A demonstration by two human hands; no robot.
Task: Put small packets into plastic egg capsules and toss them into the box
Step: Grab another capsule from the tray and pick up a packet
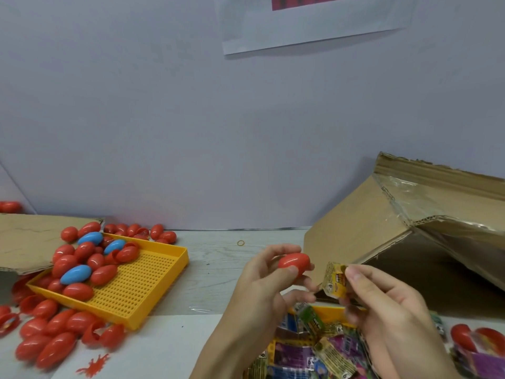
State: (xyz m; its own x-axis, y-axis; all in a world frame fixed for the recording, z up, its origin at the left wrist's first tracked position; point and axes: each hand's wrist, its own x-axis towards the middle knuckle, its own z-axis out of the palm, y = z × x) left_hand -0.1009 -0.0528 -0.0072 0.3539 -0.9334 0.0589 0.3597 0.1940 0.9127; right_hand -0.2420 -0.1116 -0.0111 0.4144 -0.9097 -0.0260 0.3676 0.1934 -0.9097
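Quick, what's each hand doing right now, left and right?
Left hand: holding a red egg capsule in its fingertips.
Right hand: pinching a small yellow packet.

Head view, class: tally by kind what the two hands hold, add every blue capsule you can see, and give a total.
In the left hand, red capsule: 1
In the right hand, yellow packet: 1
By the yellow tray, blue capsules: 3
Total: 5

Toy-packing workbench: heaped egg capsules (65, 269), packets (314, 348), cardboard box (410, 228).
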